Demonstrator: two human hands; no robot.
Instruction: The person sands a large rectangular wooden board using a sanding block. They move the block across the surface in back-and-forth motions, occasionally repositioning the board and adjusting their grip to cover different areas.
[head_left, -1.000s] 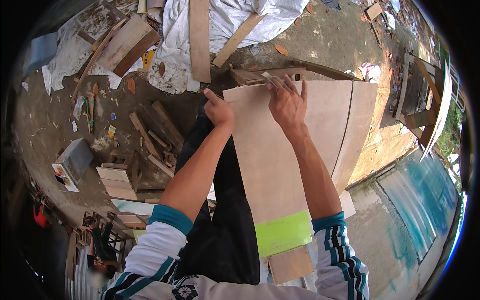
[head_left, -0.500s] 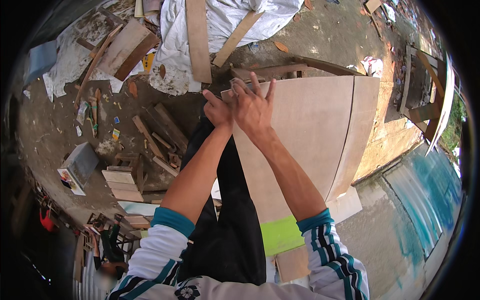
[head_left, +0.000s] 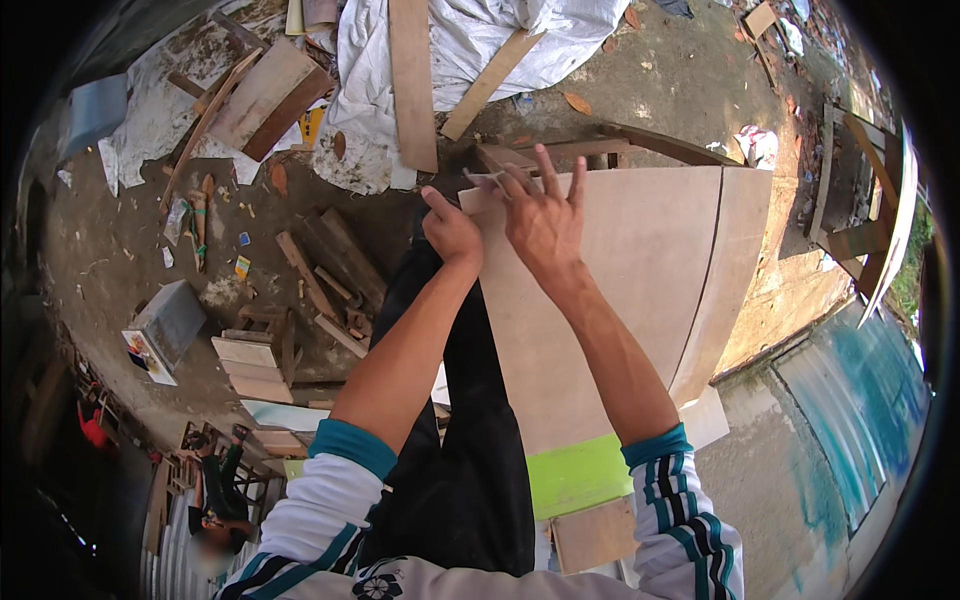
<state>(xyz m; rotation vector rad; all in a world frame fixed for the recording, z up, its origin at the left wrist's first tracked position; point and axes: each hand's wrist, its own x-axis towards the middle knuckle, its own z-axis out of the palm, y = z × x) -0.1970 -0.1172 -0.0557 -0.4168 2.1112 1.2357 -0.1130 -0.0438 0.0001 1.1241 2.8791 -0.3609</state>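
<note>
Head view: looking down on two bare forearms reaching out over a board.
Board: large pale tan plywood sheet point(head_left: 640, 290), lying flat in front of the person, far left corner under the hands; a dark line runs along its right side.
Left hand point(head_left: 452, 232): loosely curled, thumb stuck out, resting at the sheet's far left corner; whether it grips anything cannot be told.
Right hand point(head_left: 545, 222): on the sheet's far edge just beside the left hand, outer fingers spread and raised, thumb and forefinger pinched on a small pale object point(head_left: 487, 181) too small to identify.
Near end of sheet: bright lime-green strip point(head_left: 578, 476) across it, a small brown wooden offcut point(head_left: 594, 535) just below.
Clothing: white jacket sleeves with teal cuffs point(head_left: 352, 447), black trousers point(head_left: 460, 470) beside the sheet.
Ground, left: dirt floor with scattered short wooden blocks point(head_left: 318, 275), a stack of pale boards point(head_left: 245, 368), a grey box point(head_left: 170, 322).
Ground, far: long brown plank point(head_left: 412, 85) lying over a crumpled white tarpaulin point(head_left: 480, 40).
Right: teal-painted corrugated panel point(head_left: 850, 400).
</note>
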